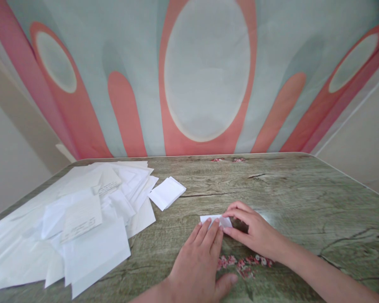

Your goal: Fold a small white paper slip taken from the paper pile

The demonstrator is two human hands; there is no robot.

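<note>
A small folded piece of white paper (205,218) lies on the wood-grain table in front of me. My left hand (197,261) is spread flat, palm down, its fingertips pressing on the paper's near side and its thumb out to the right. Coming in from the right, my right hand (251,225) grips the paper's right end between thumb and fingers. Both hands cover part of the paper, so its folds are partly hidden. Left of it and farther back rests a small stack of folded white paper squares (167,192).
A large, loose heap of white paper sheets (96,261) spreads over the left of the table (303,189); a few carry printed lines. Pinkish-red flower patterns (244,263) mark the tabletop near my hands. Behind the table hangs a grey-green and coral backdrop (208,75).
</note>
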